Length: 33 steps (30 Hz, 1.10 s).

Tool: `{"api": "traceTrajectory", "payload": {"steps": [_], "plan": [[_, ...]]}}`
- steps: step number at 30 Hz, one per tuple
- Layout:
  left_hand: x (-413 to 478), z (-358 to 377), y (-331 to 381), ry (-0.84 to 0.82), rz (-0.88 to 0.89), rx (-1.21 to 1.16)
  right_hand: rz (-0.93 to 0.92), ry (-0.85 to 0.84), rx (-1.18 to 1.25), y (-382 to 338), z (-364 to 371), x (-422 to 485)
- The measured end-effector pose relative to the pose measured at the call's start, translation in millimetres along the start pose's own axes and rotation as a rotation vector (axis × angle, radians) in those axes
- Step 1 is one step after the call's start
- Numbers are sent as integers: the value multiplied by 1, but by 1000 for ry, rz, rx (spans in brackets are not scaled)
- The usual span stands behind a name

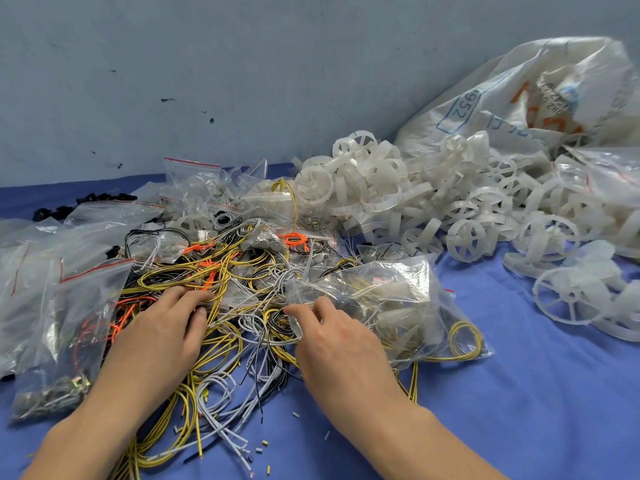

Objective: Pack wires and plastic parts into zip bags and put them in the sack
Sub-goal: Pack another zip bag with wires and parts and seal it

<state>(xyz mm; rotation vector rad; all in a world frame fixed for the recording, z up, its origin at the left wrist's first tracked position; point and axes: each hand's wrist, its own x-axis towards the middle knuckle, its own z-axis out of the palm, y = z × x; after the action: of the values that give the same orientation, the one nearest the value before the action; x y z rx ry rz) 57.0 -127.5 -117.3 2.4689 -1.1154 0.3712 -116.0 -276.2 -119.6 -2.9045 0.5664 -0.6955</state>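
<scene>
Wires (221, 344) tangled mid-table, both hands over them.
Left hand (162, 334) grip curled into the yellow wires; right hand (343, 344) grip pinches the left edge of a zip bag (384, 299) holding wires, lying just right of the pile. Filled bags (69, 306) at left. White plastic parts (415, 202) heaped far right, against the sack (512, 91). Blue table (519, 393).
</scene>
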Motion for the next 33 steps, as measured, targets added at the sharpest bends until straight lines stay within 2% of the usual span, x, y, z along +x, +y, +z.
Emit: {"api": "traceTrajectory", "payload": {"steps": [6,8,10,12,15,19,26,30,33], "plan": [[0,1,0,2,-10,-11,5,30,-35,12,5,8],[0,2,0,4,-11,-9,28,0,26,17,6,14],[0,2,0,5,-15,-7,67,-14,203,23,2,18],[0,1,0,3,-17,-13,130,30,482,30,-14,26],[-1,-2,3,0,-34,-31,210,193,989,53,-61,43],[0,-11,12,50,-48,-30,271,421,1275,81,-124,61],[-3,-23,37,140,-54,-188,424,457,1546,110,-174,75],[-7,-24,42,117,-60,-289,440,436,1517,113,-174,69],[-12,-24,43,99,-65,-296,452,488,1461,120,-181,66]]}}
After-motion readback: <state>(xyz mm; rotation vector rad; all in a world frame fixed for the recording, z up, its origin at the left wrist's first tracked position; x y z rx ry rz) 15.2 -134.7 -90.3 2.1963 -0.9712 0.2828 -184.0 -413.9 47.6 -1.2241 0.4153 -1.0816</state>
